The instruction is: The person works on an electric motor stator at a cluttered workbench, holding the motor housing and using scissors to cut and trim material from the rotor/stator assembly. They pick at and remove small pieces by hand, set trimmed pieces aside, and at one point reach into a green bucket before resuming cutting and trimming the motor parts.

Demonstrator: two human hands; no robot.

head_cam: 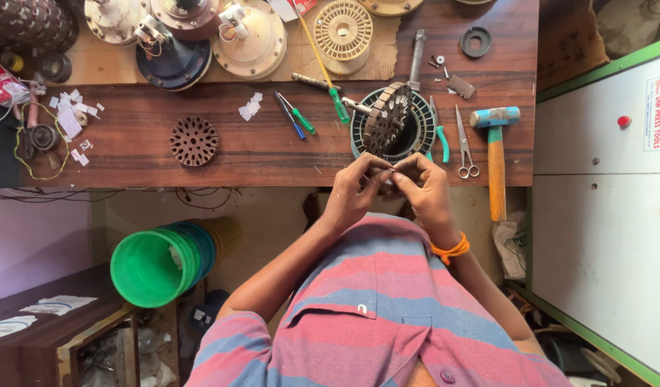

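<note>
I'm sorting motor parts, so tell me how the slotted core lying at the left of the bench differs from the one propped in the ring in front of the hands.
The left core lies flat on the wooden bench, alone; the propped core stands tilted on edge inside a dark ring. The left one shows its round face, the propped one mostly its edge. Both are dark, round and slotted.
</note>
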